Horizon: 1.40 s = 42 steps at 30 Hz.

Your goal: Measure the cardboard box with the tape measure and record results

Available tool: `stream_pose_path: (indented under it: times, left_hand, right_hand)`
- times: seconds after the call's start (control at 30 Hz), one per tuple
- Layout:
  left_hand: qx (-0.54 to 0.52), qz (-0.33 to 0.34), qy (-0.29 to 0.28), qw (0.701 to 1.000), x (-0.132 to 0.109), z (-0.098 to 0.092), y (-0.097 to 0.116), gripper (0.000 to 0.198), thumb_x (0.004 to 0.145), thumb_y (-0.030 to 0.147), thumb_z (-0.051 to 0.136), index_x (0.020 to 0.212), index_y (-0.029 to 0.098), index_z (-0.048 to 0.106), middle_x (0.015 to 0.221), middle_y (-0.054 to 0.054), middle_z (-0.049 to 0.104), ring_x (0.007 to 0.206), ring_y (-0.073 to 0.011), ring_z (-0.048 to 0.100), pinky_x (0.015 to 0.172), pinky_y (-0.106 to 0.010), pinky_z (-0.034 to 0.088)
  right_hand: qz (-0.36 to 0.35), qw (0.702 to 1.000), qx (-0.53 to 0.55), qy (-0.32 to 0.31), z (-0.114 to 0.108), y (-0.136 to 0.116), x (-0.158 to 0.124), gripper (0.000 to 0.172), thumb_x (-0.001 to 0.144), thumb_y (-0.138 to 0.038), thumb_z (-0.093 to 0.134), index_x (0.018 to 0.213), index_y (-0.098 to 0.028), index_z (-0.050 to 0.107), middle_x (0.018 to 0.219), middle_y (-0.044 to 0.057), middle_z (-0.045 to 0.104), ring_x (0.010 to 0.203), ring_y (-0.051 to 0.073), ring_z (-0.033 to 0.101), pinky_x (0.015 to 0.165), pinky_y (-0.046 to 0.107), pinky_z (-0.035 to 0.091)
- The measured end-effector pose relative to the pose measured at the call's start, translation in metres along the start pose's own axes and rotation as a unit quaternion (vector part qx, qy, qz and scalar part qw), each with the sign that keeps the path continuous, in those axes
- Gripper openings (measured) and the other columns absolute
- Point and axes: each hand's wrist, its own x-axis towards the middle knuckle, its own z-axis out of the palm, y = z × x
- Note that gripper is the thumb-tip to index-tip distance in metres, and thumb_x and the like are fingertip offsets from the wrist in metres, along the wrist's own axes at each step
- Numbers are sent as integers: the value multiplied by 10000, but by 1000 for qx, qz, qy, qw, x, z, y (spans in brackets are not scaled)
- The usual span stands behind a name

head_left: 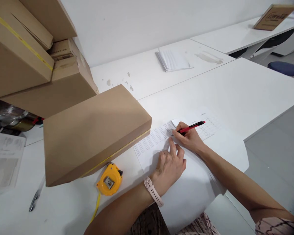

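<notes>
My right hand (188,140) grips a red and black pen (193,126), its tip end low over a sheet of paper (150,143) covered in rows of handwriting. Flat on the same papers rests my left hand (170,164), fingers partly spread and holding nothing, with a pale pink watch strap (153,191) round the wrist. To the left of the sheet lies a closed brown cardboard box (95,127). Against its front side sits a yellow tape measure (110,180), its yellow blade reaching toward my left forearm.
Larger cardboard boxes (19,49) are stacked at the left. A pen (35,199) and printed sheets (5,160) lie near the left edge. Farther back are a stack of papers (175,60) and a brown box (274,17). A blue stool (285,68) stands at the right.
</notes>
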Motion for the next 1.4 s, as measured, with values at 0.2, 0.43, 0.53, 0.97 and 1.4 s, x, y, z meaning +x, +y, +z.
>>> stream_pose_path:
  times: [0.2,0.43,0.53,0.97,1.4]
  left_hand:
    - [5,-1,5,1000,-2,0,0,490,1024,446,458,1352,92,545,1511,-265,501,713,-187,704,677,-328,560]
    - [-3,0,-5,1000,-1,1,0,495,1028,444,452,1359,88,545,1524,-272,481,711,-185,704,656,-325,560]
    - [-11,5,-19,1000,0,1,0,502,1027,443,458,1372,88,540,1536,-277,463,717,-185,707,650,-324,564]
    - [0,6,-8,1000,-1,-3,-2,496,1033,444,444,1368,94,552,1545,-246,469,706,-174,683,665,-328,558]
    - [-6,1,-15,1000,-2,-3,-1,489,1039,439,431,1383,110,540,1554,-239,459,717,-168,673,687,-331,563]
  right_hand:
    - [1,1000,-1,6,0,1,0,279,873,-300,652,685,-224,460,589,-54,383,540,100,308,488,280,234]
    - [20,999,7,48,-1,-3,0,267,850,-287,662,676,-225,470,592,-51,399,552,107,342,507,281,274]
    - [30,997,3,70,-2,-4,0,266,834,-295,677,675,-225,476,593,-47,413,561,113,360,508,280,284]
    - [14,999,2,30,-1,-3,0,285,840,-310,687,674,-224,472,598,-49,403,548,105,326,498,283,260]
    - [7,999,-8,30,0,-4,0,283,840,-306,680,668,-228,470,597,-41,405,555,108,339,497,276,283]
